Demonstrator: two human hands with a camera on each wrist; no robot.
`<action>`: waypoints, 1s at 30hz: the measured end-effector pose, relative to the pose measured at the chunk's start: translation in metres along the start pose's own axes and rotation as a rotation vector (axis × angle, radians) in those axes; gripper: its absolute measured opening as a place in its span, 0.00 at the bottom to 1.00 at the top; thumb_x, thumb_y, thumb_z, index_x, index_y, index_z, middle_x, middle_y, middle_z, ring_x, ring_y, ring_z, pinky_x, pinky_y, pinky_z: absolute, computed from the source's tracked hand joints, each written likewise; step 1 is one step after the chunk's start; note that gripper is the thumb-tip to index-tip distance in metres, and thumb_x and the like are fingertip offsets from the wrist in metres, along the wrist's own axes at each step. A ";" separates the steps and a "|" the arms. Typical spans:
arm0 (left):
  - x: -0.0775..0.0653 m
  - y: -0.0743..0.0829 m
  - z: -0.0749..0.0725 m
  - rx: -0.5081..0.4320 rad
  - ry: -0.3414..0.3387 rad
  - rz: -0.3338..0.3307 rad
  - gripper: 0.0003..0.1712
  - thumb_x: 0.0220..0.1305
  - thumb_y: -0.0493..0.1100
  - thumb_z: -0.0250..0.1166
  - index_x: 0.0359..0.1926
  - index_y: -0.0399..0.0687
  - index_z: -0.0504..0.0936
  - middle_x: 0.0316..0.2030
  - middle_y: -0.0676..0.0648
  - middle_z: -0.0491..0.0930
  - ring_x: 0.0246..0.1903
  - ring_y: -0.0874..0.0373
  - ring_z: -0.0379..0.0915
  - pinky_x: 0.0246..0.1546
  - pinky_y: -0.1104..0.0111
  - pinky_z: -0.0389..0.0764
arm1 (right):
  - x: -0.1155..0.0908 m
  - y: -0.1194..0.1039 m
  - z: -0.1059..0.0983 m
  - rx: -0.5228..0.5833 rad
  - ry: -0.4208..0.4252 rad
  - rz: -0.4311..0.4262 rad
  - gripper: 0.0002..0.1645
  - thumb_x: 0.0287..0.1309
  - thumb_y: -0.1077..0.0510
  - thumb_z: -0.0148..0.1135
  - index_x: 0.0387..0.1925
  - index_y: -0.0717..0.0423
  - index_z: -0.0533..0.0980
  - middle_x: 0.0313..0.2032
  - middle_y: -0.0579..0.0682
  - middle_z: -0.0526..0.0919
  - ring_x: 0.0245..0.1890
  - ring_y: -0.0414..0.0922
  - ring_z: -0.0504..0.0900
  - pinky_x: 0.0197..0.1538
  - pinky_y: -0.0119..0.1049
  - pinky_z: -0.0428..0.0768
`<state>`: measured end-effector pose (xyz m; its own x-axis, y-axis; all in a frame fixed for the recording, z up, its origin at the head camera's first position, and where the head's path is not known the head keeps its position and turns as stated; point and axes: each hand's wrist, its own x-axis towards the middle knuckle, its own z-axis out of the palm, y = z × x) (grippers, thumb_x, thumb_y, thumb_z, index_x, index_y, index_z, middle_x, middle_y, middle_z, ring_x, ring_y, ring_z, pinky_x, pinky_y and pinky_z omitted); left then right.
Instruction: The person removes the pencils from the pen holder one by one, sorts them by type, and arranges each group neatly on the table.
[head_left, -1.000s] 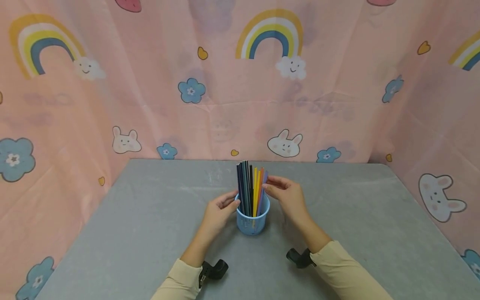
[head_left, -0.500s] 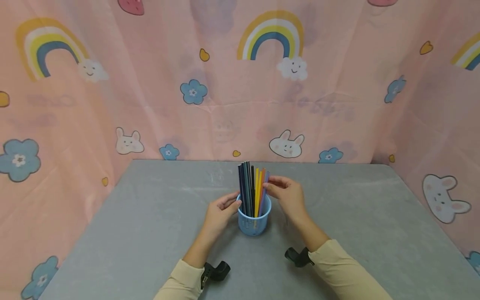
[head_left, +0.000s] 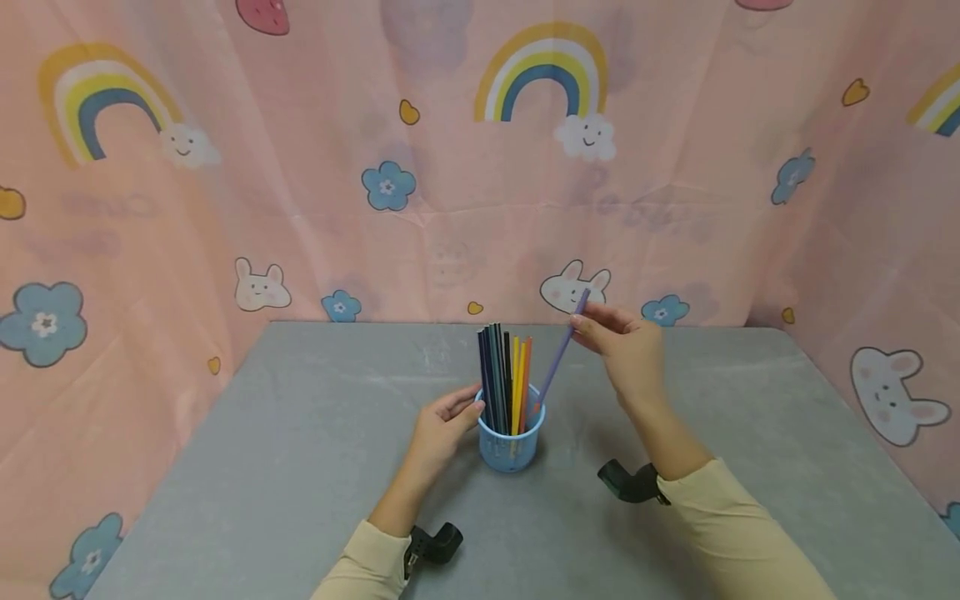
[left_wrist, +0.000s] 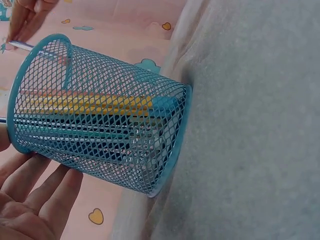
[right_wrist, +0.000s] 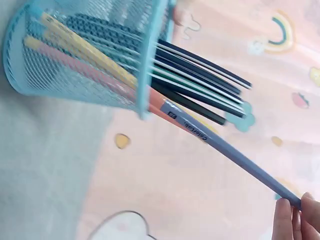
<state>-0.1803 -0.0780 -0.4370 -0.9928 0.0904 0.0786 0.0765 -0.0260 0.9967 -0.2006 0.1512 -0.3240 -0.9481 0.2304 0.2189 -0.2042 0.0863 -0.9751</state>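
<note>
A light blue mesh pencil cup (head_left: 508,457) stands upright on the table. My left hand (head_left: 439,429) holds its left side, the thumb by the rim and the fingers against the mesh. My right hand (head_left: 632,354), up to the right, pinches a purple coloured pencil (head_left: 558,358) near its upper end. This pencil slants up out of the cup, its lower end at the right of the rim. Several dark pencils (head_left: 491,375) stand in the cup beside yellow pencils (head_left: 516,379) and an orange pencil (head_left: 527,375). In the right wrist view, small lettering marks the purple pencil (right_wrist: 240,159).
The grey table (head_left: 300,467) stretches out on both sides of the cup. A pink cloth (head_left: 480,242) printed with rainbows, rabbits and flowers hangs behind the table and along its sides. Each wrist wears a black camera mount.
My right hand has moved up and to the right, drawing the purple pencil partly up from the other pencils and tilting it. My left hand stays at the cup.
</note>
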 end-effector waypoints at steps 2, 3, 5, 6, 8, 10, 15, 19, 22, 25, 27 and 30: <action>0.000 0.000 0.000 0.000 -0.004 0.001 0.21 0.68 0.35 0.63 0.59 0.30 0.77 0.56 0.33 0.81 0.55 0.46 0.81 0.52 0.68 0.84 | 0.002 -0.008 -0.005 0.037 0.011 -0.024 0.21 0.59 0.59 0.69 0.50 0.70 0.80 0.32 0.36 0.86 0.34 0.31 0.88 0.43 0.27 0.85; 0.000 0.000 0.000 0.003 -0.008 0.004 0.21 0.68 0.35 0.63 0.60 0.30 0.77 0.56 0.33 0.81 0.55 0.46 0.80 0.52 0.68 0.84 | 0.002 -0.012 -0.007 0.051 0.015 -0.033 0.21 0.59 0.59 0.70 0.50 0.71 0.80 0.32 0.36 0.87 0.34 0.31 0.88 0.43 0.27 0.85; 0.000 0.000 0.001 0.010 -0.013 0.006 0.22 0.68 0.36 0.63 0.60 0.30 0.77 0.56 0.33 0.80 0.56 0.46 0.80 0.53 0.68 0.84 | 0.004 -0.017 -0.012 0.083 0.014 -0.047 0.21 0.58 0.61 0.70 0.50 0.71 0.80 0.32 0.37 0.87 0.33 0.32 0.88 0.43 0.27 0.85; 0.000 0.000 0.001 0.011 -0.013 0.006 0.22 0.69 0.36 0.63 0.60 0.30 0.77 0.56 0.33 0.80 0.56 0.46 0.80 0.53 0.67 0.84 | 0.005 -0.019 -0.015 0.103 0.012 -0.050 0.21 0.57 0.62 0.71 0.50 0.72 0.80 0.33 0.37 0.88 0.33 0.33 0.88 0.43 0.27 0.85; -0.001 0.001 0.000 0.010 -0.010 0.004 0.22 0.69 0.36 0.62 0.60 0.30 0.77 0.57 0.32 0.80 0.56 0.45 0.80 0.53 0.67 0.84 | 0.008 -0.020 -0.020 0.128 0.009 -0.055 0.21 0.56 0.63 0.71 0.50 0.71 0.81 0.33 0.38 0.88 0.33 0.33 0.89 0.42 0.27 0.85; -0.001 0.000 0.000 0.013 -0.006 0.004 0.22 0.69 0.36 0.63 0.60 0.30 0.77 0.57 0.32 0.80 0.56 0.45 0.80 0.53 0.67 0.84 | 0.010 -0.019 -0.024 0.153 0.004 -0.049 0.21 0.55 0.64 0.71 0.49 0.73 0.80 0.32 0.38 0.88 0.32 0.34 0.89 0.41 0.28 0.85; -0.001 0.001 -0.001 0.005 -0.009 -0.003 0.21 0.68 0.36 0.63 0.60 0.30 0.77 0.57 0.33 0.80 0.56 0.45 0.80 0.53 0.67 0.84 | 0.014 -0.005 -0.031 0.059 -0.043 0.025 0.26 0.56 0.61 0.71 0.52 0.76 0.78 0.29 0.36 0.88 0.31 0.33 0.89 0.40 0.27 0.85; -0.001 0.001 -0.001 0.000 -0.012 -0.006 0.21 0.69 0.36 0.62 0.60 0.31 0.77 0.57 0.33 0.80 0.57 0.45 0.80 0.54 0.66 0.83 | 0.013 0.009 -0.034 -0.033 -0.104 0.080 0.28 0.60 0.58 0.69 0.55 0.75 0.76 0.28 0.30 0.86 0.31 0.30 0.88 0.41 0.26 0.85; 0.000 0.001 -0.001 -0.007 -0.015 -0.006 0.21 0.69 0.36 0.62 0.60 0.30 0.77 0.57 0.33 0.80 0.57 0.45 0.80 0.54 0.66 0.83 | 0.013 0.019 -0.034 -0.087 -0.138 0.089 0.27 0.62 0.58 0.67 0.55 0.75 0.76 0.27 0.28 0.86 0.31 0.28 0.87 0.41 0.25 0.85; 0.000 0.001 -0.001 -0.020 -0.019 -0.013 0.21 0.69 0.36 0.62 0.60 0.31 0.77 0.57 0.33 0.80 0.57 0.46 0.80 0.54 0.67 0.83 | 0.012 0.028 -0.034 -0.151 -0.178 0.110 0.26 0.63 0.56 0.67 0.55 0.74 0.77 0.30 0.32 0.87 0.31 0.27 0.87 0.42 0.25 0.85; 0.000 0.001 -0.001 -0.029 -0.022 -0.020 0.21 0.69 0.36 0.62 0.60 0.31 0.77 0.56 0.34 0.80 0.56 0.48 0.80 0.54 0.67 0.83 | 0.012 0.034 -0.033 -0.194 -0.206 0.132 0.27 0.63 0.54 0.67 0.55 0.72 0.77 0.33 0.37 0.89 0.32 0.27 0.87 0.42 0.25 0.85; 0.000 0.001 -0.001 -0.028 -0.022 -0.022 0.21 0.69 0.36 0.62 0.60 0.32 0.77 0.56 0.34 0.81 0.56 0.49 0.80 0.54 0.67 0.83 | 0.012 0.042 -0.032 -0.239 -0.236 0.171 0.29 0.62 0.52 0.68 0.55 0.71 0.78 0.38 0.47 0.90 0.33 0.29 0.87 0.43 0.26 0.85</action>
<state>-0.1809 -0.0794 -0.4364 -0.9919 0.1134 0.0573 0.0517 -0.0517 0.9973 -0.2133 0.1887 -0.3616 -0.9994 0.0335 0.0119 -0.0015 0.2964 -0.9551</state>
